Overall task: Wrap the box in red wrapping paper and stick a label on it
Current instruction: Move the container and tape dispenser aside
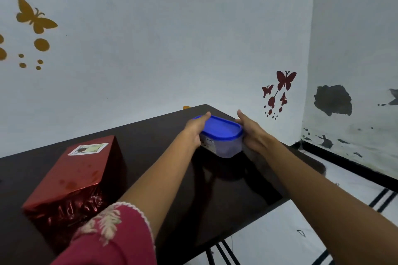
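Red foil paper (64,213) is covering the box (71,176) on every face that is showing, and a white label (88,148) is sitting on its top face toward the far end, so both parts of the task are looking finished. The box is lying on the left part of the dark worktop (150,135), its long axis running from a crumpled near end, close to the person, away toward the wall and slightly rightward. Both hands are occupied elsewhere: the left hand (195,129) and the right hand (252,133) are reaching to the far right corner of the worktop, where they are grasping a clear plastic container (224,144) with a blue lid (221,128), one hand curling round each end. Whether the container is resting on the surface or hovering just above it cannot be told. From the hands, the box is lying well apart, back toward the body and to the left. The left forearm, emerging from a pink embroidered sleeve (112,239), is passing just beside the box's right flank, making the left hand the nearer one for any return to it.
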Demonstrator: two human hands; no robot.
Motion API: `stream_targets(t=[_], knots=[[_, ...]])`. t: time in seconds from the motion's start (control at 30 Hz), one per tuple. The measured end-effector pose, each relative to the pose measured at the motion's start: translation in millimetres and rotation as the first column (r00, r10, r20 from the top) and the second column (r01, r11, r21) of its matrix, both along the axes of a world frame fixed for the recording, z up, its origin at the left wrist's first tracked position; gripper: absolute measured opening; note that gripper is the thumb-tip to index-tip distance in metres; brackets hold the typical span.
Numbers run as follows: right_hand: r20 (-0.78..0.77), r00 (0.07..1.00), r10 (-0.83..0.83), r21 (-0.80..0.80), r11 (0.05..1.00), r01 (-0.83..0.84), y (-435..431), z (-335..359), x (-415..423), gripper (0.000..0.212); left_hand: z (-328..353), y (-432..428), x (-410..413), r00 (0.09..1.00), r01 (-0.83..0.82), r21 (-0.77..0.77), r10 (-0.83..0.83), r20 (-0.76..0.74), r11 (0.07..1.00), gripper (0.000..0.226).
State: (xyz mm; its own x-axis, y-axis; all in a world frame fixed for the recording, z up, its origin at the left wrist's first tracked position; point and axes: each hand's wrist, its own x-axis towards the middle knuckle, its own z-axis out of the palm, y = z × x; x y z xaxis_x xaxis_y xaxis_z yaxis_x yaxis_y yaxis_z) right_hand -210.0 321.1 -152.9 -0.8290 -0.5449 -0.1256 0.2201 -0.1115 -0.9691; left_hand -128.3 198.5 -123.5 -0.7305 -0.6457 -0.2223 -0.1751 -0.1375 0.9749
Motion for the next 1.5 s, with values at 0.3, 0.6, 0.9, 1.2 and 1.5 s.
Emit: stream_targets(t=[0.3, 0.6, 0.9, 1.2, 1.5], knots=[[0.01, 0.997, -0.074, 0.047, 0.996, 0.073, -23, -9, 1, 0.012, -31, -1, -24, 0.983, -0.122, 0.048, 0.128, -0.135, 0.991, 0.042], [-0.005, 0.984, -0.18, 0.092, 0.979, 0.179, -27, -7, -11, 0.009, -37, 3, -42, 0.959, -0.248, 0.055, 0.253, -0.127, 0.967, 0.043], [0.079, 0.992, -0.097, -0.05, 0.994, 0.101, -9, -12, -11, 0.057, -34, -7, -29, 0.988, 0.019, 0.233, 0.017, -0.15, 0.972, 0.064], [-0.495, 0.758, -0.424, -0.277, 0.904, 0.326, -43, 65, 88, 0.026, 53, -73, 99, 0.894, 0.437, -0.609, -0.243, 0.377, 0.662, 0.024], [-0.335, 0.795, 0.506, 0.203, 0.863, -0.463, -129, 33, 231, 0.055, 65, -128, 298, 0.76, 0.399, -0.494, 0.023, 0.65, 0.772, 0.106]])
